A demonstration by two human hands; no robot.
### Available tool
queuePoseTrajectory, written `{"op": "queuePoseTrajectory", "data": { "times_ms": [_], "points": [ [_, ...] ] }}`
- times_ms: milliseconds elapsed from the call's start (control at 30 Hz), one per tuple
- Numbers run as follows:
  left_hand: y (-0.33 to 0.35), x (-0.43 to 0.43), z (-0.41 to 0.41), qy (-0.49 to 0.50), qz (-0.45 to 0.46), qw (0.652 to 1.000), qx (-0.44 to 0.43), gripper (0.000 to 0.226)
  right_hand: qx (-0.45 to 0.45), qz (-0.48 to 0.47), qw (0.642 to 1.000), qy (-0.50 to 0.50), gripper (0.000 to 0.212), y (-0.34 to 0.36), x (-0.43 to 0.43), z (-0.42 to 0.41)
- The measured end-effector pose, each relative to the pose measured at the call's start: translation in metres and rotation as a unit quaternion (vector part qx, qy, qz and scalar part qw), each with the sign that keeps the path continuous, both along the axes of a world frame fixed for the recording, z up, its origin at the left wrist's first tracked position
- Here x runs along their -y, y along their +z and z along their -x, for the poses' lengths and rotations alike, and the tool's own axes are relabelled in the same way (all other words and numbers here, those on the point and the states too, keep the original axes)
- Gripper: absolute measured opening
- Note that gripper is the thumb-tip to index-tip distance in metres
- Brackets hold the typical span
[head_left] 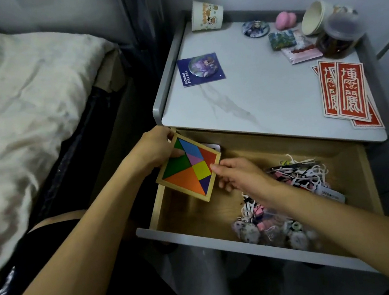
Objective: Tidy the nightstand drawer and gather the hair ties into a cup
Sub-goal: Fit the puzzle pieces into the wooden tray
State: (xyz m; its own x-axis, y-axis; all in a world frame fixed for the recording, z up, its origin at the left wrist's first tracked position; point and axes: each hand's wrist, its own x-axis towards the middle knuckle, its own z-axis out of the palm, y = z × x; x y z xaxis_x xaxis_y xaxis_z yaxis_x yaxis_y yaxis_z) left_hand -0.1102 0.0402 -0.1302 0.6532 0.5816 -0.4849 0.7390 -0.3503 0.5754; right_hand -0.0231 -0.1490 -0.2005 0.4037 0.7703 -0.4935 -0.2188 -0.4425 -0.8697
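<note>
Tangram puzzle (188, 167) over the drawer's (222, 208) left end, hair ties (290, 179) right.

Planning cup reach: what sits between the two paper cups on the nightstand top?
Head view: a round badge and a pink lump lie between the upright cup and the other cup.

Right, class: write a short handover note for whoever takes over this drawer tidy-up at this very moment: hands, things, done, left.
Both busy: left grip holds the tangram puzzle by its top corner, right grip pinches its right edge, over the open drawer.
The hair ties lie heaped in the drawer's right half. One paper cup stands on the nightstand top, a second cup lies tipped.
Done: drawer opened.
Left: place the puzzle, gather ties into a cup.
</note>
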Motion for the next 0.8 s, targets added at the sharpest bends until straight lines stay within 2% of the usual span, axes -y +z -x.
{"op": "queuePoseTrajectory", "data": {
  "times_ms": [100,200,267,367,500,800],
  "points": [
    [-0.002,0.0,0.002,0.0,-0.03,0.999,-0.019,0.023,-0.049,0.016,0.999,-0.017,0.013,0.0,-0.005,0.002],
    [-0.002,-0.001,0.005,-0.011,-0.226,0.972,-0.065,0.032,-0.049,0.06,0.997,0.022,0.014,-0.006,0.003,-0.003],
    [0.0,-0.002,0.004,-0.001,-0.297,0.951,-0.081,0.034,-0.018,0.106,0.993,0.047,0.017,-0.015,0.009,-0.004],
    [-0.004,-0.001,0.001,-0.017,-0.269,0.957,-0.102,0.017,0.012,0.149,0.987,0.062,0.018,-0.026,0.008,0.004],
    [-0.013,0.005,0.001,-0.05,-0.227,0.965,-0.119,0.008,0.001,0.167,0.986,0.023,0.015,-0.033,-0.008,0.011],
    [-0.018,0.005,0.003,-0.092,-0.237,0.961,-0.109,0.005,0.015,0.189,0.982,-0.016,0.01,-0.048,-0.02,0.015]
  ]
}}
